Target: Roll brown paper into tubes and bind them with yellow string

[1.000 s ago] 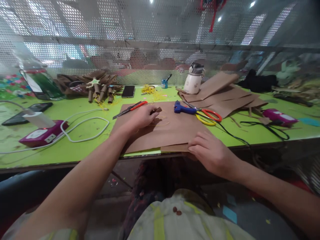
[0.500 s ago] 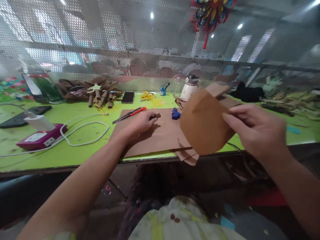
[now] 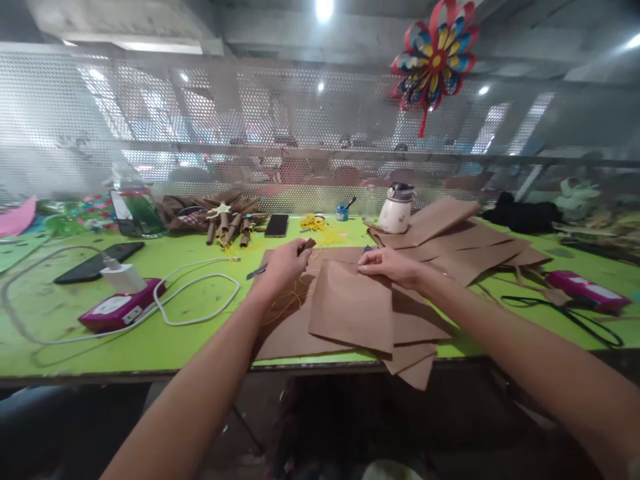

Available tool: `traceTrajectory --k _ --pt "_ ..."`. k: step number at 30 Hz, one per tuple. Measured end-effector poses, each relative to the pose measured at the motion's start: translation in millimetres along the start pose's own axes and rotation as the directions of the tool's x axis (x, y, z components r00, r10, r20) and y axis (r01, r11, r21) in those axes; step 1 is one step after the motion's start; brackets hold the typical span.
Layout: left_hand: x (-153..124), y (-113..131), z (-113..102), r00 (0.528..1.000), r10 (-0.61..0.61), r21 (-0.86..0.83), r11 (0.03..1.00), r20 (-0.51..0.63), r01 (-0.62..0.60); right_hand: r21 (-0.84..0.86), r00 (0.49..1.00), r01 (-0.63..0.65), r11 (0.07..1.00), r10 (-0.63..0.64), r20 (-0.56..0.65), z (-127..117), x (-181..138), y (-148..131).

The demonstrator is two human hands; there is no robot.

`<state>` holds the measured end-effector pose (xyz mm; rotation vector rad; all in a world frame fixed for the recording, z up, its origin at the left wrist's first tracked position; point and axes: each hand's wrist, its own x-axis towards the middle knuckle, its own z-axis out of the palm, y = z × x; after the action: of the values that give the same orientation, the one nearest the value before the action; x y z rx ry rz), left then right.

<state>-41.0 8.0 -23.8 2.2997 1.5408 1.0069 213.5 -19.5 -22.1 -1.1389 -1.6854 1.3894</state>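
My right hand (image 3: 383,265) pinches the top edge of a brown paper piece (image 3: 353,303), which lies over a larger brown sheet (image 3: 285,333) at the table's front. My left hand (image 3: 289,262) is closed on a small brown paper piece (image 3: 307,245), to the left of that top edge. Under the left hand, the tip of a dark blade (image 3: 256,272) sticks out; its handle is hidden. Thin yellow thread (image 3: 287,300) lies loose on the sheet. A small dark blue thing (image 3: 367,251) shows partly behind my right hand.
More brown paper sheets (image 3: 465,243) spread at the right, beside a white flask (image 3: 396,210). Rolled brown pieces (image 3: 233,228), a phone (image 3: 277,225) and a blue jar (image 3: 342,213) stand behind. A purple power strip (image 3: 123,308) with a white cable lies left.
My right hand has brought the brown paper down and left onto the larger sheet. My left hand keeps its small piece. The view has tilted upward and shifted.
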Motion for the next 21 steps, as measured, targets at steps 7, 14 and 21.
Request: traceTrajectory --k 7,14,21 --pt "1.0 -7.9 6.8 0.997 -0.080 -0.037 0.996 -0.008 0.079 0.176 0.959 0.068 0.982 -0.016 -0.284 9.3 -4.1 12.4" --pt "2.0 25.5 -2.3 0.988 -0.079 -0.353 0.928 0.131 0.120 0.315 0.889 -0.011 0.949 0.153 -0.431 19.9 -53.8 15.3" --pt "5.7 68.0 5.5 0.948 0.117 -0.420 0.907 0.295 0.018 0.147 0.895 -0.199 0.969 0.241 -0.376 21.6 -74.9 15.7"
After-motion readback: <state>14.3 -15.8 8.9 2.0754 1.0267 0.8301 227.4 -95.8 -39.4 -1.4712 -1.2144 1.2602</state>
